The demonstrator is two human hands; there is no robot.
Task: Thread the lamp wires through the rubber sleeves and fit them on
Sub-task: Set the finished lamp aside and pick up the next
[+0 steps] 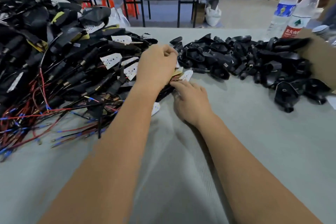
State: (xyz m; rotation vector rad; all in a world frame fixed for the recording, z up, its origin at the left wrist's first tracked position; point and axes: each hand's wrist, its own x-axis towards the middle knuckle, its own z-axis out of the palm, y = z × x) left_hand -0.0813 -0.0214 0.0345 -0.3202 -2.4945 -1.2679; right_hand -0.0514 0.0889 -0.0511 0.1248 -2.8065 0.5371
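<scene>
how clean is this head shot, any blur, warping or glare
Head view: wide-angle warping bends the grey table edge and tilts the two clear plastic water bottles; the left hand and right hand look smeared and soft; lighting is even, shadows faint, no strong glare.

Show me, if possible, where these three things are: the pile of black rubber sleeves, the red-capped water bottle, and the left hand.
pile of black rubber sleeves (241,60), head view, middle of the heap.
red-capped water bottle (305,11), head view, clear body above the label.
left hand (156,65), head view, back of the hand.
</scene>
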